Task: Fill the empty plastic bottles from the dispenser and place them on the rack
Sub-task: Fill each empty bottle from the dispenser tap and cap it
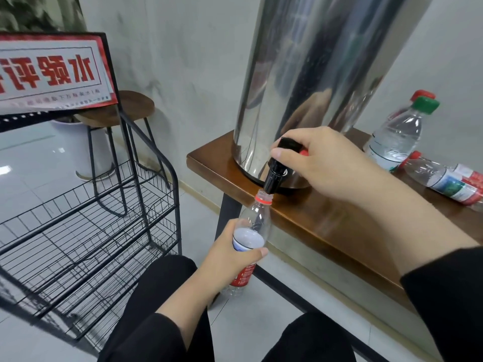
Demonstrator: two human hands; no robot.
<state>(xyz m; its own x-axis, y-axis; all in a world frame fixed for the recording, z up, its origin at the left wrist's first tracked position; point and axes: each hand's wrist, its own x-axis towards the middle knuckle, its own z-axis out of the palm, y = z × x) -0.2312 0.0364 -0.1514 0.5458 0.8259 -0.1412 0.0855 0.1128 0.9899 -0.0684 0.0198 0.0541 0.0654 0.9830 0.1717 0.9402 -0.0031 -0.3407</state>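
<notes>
A tall steel dispenser (300, 82) stands on a brown wooden table (308, 220). My right hand (326, 163) grips the black tap lever (287, 148) at its base. The black spout (273, 180) points down into the open mouth of a clear plastic bottle (254, 226) with a red neck ring and red label. My left hand (230, 253) holds that bottle upright by its middle, just off the table's front edge. Water fills the bottle to about its shoulder. The black wire rack (86, 231) stands at the left, and no bottle shows on its shelves.
On the table to the right stand a green-capped bottle (400, 134) and a red-capped one (420, 96) behind it; two more labelled bottles (449, 182) lie on their sides. A red-and-white sign (52, 71) tops the rack. A wooden stool (122, 108) stands by the wall. My dark-trousered knees fill the bottom.
</notes>
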